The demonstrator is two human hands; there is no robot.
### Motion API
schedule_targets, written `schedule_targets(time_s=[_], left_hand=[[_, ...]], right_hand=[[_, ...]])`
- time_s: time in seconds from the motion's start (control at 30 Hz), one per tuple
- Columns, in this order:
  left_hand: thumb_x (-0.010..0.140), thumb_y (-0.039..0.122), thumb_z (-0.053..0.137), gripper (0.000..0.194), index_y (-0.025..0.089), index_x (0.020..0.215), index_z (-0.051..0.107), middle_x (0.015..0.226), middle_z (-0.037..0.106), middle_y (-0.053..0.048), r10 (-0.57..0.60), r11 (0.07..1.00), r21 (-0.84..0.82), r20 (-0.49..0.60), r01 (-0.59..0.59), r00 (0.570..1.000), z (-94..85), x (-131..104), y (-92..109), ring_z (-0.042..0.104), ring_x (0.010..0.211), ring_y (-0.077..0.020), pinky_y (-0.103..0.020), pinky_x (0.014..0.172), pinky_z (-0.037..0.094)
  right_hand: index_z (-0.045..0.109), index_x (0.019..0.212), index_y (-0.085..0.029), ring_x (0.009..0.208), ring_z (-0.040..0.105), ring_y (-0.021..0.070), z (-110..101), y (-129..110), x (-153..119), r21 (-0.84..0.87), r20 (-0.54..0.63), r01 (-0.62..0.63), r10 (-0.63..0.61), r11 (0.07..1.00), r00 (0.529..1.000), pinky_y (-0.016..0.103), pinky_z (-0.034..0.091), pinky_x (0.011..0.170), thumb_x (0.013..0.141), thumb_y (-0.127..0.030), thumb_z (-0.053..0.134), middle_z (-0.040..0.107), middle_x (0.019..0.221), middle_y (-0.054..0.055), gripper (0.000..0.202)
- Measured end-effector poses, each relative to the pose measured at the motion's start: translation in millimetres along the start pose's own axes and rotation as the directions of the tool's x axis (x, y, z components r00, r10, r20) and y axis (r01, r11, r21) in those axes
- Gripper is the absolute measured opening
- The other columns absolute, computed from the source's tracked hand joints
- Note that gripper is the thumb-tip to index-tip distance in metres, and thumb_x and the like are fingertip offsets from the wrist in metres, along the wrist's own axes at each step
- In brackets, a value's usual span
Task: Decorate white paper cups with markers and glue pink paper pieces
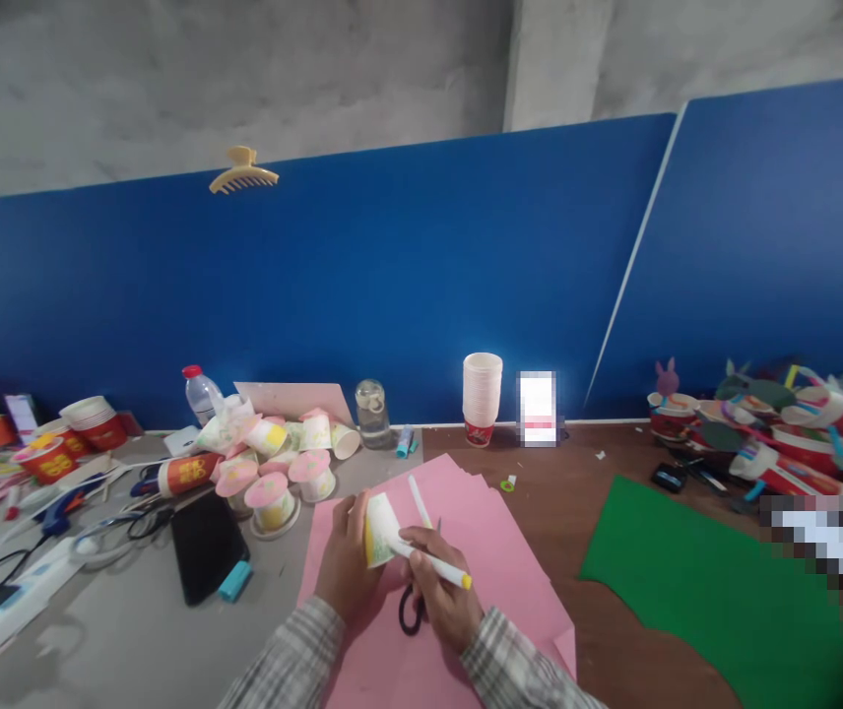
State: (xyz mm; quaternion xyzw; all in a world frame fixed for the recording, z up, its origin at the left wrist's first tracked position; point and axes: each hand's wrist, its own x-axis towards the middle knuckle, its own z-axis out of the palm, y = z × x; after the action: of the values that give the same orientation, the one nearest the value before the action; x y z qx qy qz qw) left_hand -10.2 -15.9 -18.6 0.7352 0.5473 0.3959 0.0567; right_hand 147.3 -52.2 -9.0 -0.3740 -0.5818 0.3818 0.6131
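My left hand [348, 556] is wrapped around a paper cup [381, 530] with a white, yellow and green print, held tilted above pink paper [517, 601]. In my right hand [445, 591] is a white marker [432, 563] with a yellow end, its other end reaching the side of the cup. Beneath my right hand lie scissors [412, 615], whose black handle shows while the rest is mostly covered. Just beyond the hands, a second slim white piece, perhaps a marker or its cap [420, 500], rests on the pink paper.
Decorated paper cups [272, 502] cluster at left, near a black phone [207, 547] and a turquoise cap-like block [235, 581]. A glue gun [59, 512] and power strip [15, 591] lie farther left. Stacked cups [482, 394] stand behind; green paper [717, 591] lies right.
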Motion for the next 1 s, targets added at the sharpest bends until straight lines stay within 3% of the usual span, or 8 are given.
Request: schedule_targets(time_s=[0.13, 0.5, 0.77, 1.0], left_hand=[[0.052, 0.024, 0.067, 0.083, 0.019, 0.126, 0.028, 0.113, 0.041, -0.015, 0.013, 1.000, -0.001, 0.005, -0.013, 1.000, 0.4, 0.0, -1.2, 0.049, 0.102, -0.0350, -0.051, 0.079, 0.051], [0.055, 0.034, 0.066, 0.081, 0.019, 0.126, 0.029, 0.113, 0.042, -0.014, 0.026, 1.000, -0.003, 0.015, -0.026, 1.000, -1.7, -0.8, 3.6, 0.049, 0.102, -0.0357, -0.053, 0.081, 0.049], [0.054, 0.031, 0.067, 0.079, 0.019, 0.124, 0.032, 0.113, 0.044, -0.015, 0.042, 0.999, 0.005, 0.006, -0.042, 0.999, -1.5, 0.2, 4.2, 0.048, 0.103, -0.0357, -0.053, 0.082, 0.049], [0.055, 0.030, 0.066, 0.077, 0.017, 0.123, 0.033, 0.113, 0.044, -0.015, 0.049, 0.999, 0.016, 0.007, -0.049, 0.999, -1.8, 0.2, 5.0, 0.047, 0.103, -0.0353, -0.052, 0.082, 0.050]], right_hand=[[0.060, 0.080, -0.023, 0.035, 0.054, 0.0128, -0.6, 2.1, -0.3, -0.068, 0.107, -0.026, 0.034, 0.997, 0.994, 0.019, 0.042, 0.034, 0.077, -0.026, 0.050, 0.060, 0.052, -0.005, 0.011], [0.062, 0.080, -0.024, 0.045, 0.059, 0.0161, 2.2, 1.0, -0.4, -0.182, 0.090, 0.069, -0.053, 0.981, 0.995, 0.021, 0.044, 0.039, 0.075, -0.021, 0.052, 0.064, 0.061, -0.003, 0.011], [0.061, 0.073, -0.023, 0.043, 0.055, 0.0149, 0.1, -3.8, 0.0, -0.188, 0.089, 0.061, -0.044, 0.980, 0.995, 0.020, 0.041, 0.039, 0.073, -0.017, 0.052, 0.060, 0.055, -0.004, 0.011], [0.062, 0.079, -0.024, 0.042, 0.057, 0.0150, 3.5, -0.6, -0.1, -0.157, 0.097, 0.025, -0.010, 0.987, 0.995, 0.020, 0.044, 0.040, 0.074, -0.019, 0.053, 0.062, 0.057, -0.005, 0.011]])
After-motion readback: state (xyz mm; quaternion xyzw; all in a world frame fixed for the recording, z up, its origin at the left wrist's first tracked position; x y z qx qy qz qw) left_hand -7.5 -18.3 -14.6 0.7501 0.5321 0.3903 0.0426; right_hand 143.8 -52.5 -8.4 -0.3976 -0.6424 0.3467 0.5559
